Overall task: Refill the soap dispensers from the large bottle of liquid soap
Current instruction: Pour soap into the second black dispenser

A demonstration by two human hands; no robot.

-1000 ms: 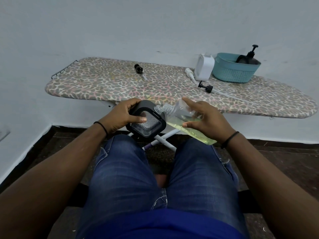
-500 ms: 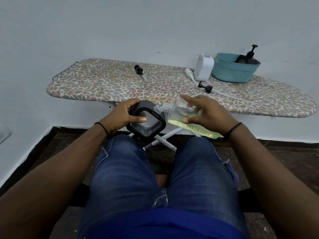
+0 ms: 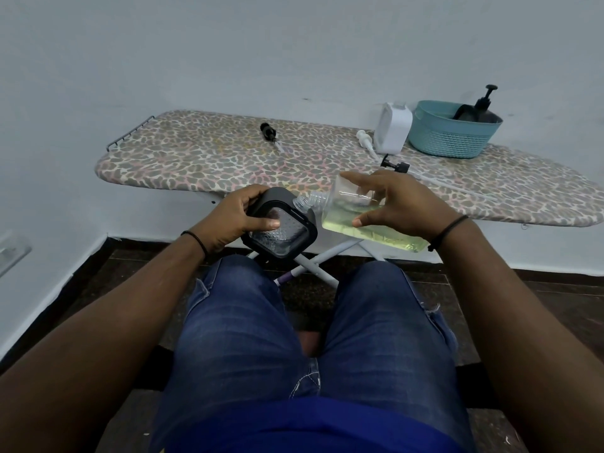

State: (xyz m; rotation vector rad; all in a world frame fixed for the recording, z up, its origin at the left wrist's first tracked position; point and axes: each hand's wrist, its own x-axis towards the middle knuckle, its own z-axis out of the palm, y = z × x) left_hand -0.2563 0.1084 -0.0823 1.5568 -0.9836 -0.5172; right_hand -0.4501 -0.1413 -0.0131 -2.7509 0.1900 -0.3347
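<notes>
Gripping the black dispenser (image 3: 281,228) in my left hand (image 3: 233,220), my right hand (image 3: 397,206) curls round the tilted clear soap bottle (image 3: 349,214), its neck at the dispenser's rim, above my knees; beyond, the leopard-print surface (image 3: 202,155) carries a teal basket (image 3: 454,132).

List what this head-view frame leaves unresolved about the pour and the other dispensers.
- Any soap stream: the clear bottle has its neck at the black dispenser, but flow is too fine to see.
- Black dispenser's fill level: dark walls and the left hand hide it.
- Bottle's rear end: covered by the right hand.
- Pump bottle: its body is hidden by the teal basket.
- White container: opaque, contents unknown.
</notes>
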